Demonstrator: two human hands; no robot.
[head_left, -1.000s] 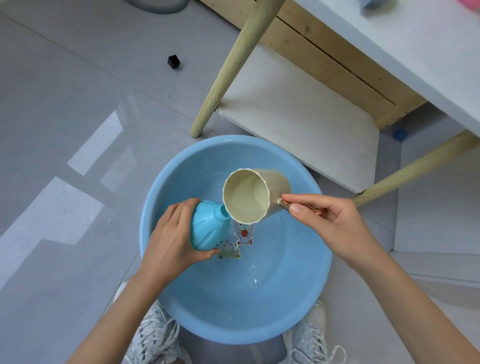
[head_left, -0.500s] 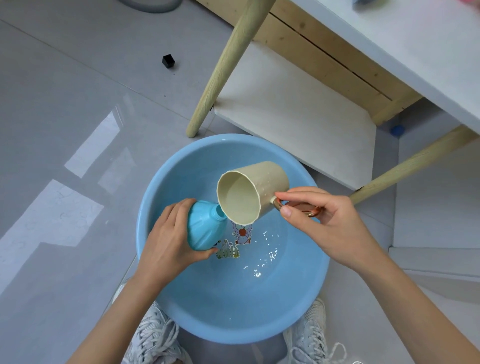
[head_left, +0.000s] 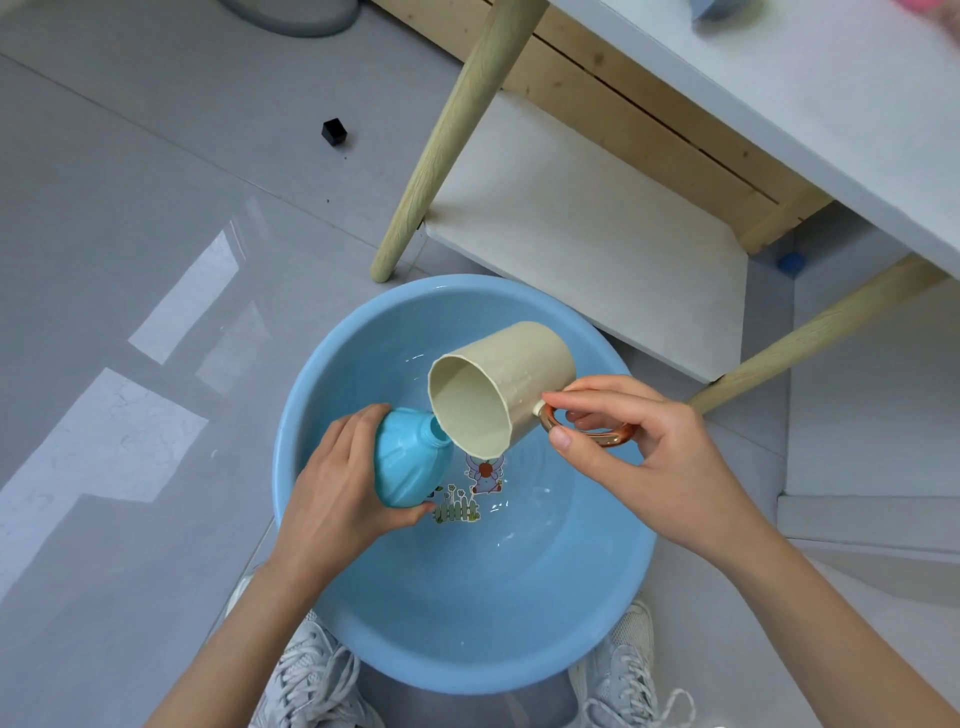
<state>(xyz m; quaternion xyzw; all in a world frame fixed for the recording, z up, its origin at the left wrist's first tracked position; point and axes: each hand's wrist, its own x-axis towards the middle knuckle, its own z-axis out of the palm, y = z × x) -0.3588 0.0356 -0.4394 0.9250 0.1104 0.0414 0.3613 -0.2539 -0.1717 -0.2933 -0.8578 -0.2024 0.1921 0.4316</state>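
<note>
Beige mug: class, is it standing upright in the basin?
No, the right hand holds the beige mug tipped sideways by its handle above the basin.

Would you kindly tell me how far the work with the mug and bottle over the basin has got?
Done: the basin holds a little water, and the mug is wet outside. In hand: the right hand holds the tipped mug by its handle while the left hand tilts the uncapped blue bottle toward its rim. Left: nothing visibly pours yet; the mug looks empty.
</note>
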